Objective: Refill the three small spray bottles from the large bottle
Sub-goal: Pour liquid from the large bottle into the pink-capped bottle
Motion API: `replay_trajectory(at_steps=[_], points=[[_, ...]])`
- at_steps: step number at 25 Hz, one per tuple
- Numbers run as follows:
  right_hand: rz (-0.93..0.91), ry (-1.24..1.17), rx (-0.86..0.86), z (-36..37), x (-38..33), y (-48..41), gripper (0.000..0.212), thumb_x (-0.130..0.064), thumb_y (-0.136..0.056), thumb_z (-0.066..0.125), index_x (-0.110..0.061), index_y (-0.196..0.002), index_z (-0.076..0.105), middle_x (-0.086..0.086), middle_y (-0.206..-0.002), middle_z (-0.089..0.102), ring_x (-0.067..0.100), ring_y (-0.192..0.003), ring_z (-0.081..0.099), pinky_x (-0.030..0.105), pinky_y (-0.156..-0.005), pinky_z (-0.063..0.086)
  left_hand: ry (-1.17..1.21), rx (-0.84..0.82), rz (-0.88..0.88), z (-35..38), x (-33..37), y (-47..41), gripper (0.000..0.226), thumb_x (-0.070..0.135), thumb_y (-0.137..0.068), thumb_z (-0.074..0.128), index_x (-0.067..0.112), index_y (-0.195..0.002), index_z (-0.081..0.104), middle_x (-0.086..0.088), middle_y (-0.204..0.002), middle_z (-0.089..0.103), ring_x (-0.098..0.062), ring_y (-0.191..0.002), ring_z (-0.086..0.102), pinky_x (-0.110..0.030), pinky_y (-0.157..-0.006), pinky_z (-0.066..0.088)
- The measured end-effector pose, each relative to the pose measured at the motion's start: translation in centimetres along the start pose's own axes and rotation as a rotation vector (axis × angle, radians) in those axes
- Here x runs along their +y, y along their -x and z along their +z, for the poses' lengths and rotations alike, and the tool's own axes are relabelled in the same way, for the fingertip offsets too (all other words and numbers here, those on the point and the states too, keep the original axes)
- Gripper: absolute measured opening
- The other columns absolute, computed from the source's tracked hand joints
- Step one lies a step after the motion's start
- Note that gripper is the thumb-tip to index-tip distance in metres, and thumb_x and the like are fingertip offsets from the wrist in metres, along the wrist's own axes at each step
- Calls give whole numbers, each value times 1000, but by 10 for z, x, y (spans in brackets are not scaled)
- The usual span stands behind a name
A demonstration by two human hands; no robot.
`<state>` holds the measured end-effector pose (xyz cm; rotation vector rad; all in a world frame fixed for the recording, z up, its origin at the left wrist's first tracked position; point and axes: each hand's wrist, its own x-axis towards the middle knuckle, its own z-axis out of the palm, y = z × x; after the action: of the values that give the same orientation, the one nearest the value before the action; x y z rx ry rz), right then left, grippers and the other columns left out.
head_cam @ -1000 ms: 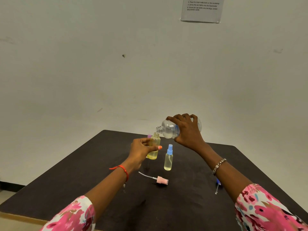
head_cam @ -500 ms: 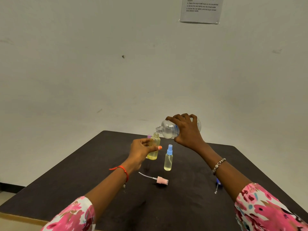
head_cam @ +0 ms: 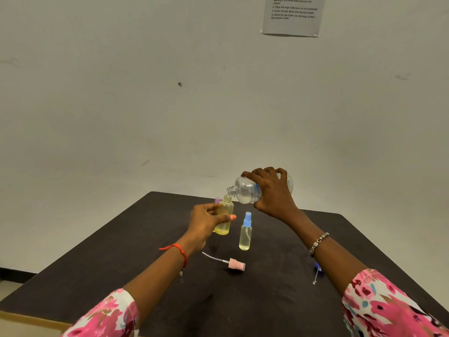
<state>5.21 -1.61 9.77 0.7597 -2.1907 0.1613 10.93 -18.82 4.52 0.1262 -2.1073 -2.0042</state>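
Surface is dark and fills the lower frame under a pale wall with a printed notice. Our right hand is wrapped over the large bottle, which is clear and tipped near horizontal in the air. Its open neck points left, right at the mouth of the uncapped small bottle; we can't tell if the rims touch. Our left hand is clamped on that small bottle, thumb across the front. It's upright with yellowish liquid inside, and we can't tell if its base is on the surface. Just right of it a blue-capped spray bottle stands upright on the surface with pale liquid in it, neither hand on it. Purple cap of a third bottle shows behind the left hand, body hidden. Pink spray head lies flat with its dip tube, nearer to us. Blue spray head with tube lies by our right forearm, partly hidden.
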Motion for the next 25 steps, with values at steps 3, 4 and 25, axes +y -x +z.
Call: replay_trajectory(at_steps=[3,4,25], points=[[1,-1,-3,0,0,0,71,-14,-55,77,-22,-122,55,8,-114,63,33,-108,54,53,-97,29,-9,1,3,0,1,1,61,11,-63,81,5,-119,58,-13,-119,63,-27,-109,60,-46,-96,49],[4,-3,-5,0,0,0,71,-13,-56,77,-23,-122,55,8,-115,63,33,-109,53,53,-97,29,-6,-2,5,0,0,1,60,11,-63,80,5,-118,58,-13,-119,63,-27,-109,60,-46,-96,49],[0,-3,-3,-3,-1,4,69,-12,-56,75,-23,-121,55,7,-113,63,32,-107,53,52,-96,28,-3,1,8,1,0,4,58,10,-62,81,6,-116,60,-13,-114,66,-22,-101,63,-39,-93,52]])
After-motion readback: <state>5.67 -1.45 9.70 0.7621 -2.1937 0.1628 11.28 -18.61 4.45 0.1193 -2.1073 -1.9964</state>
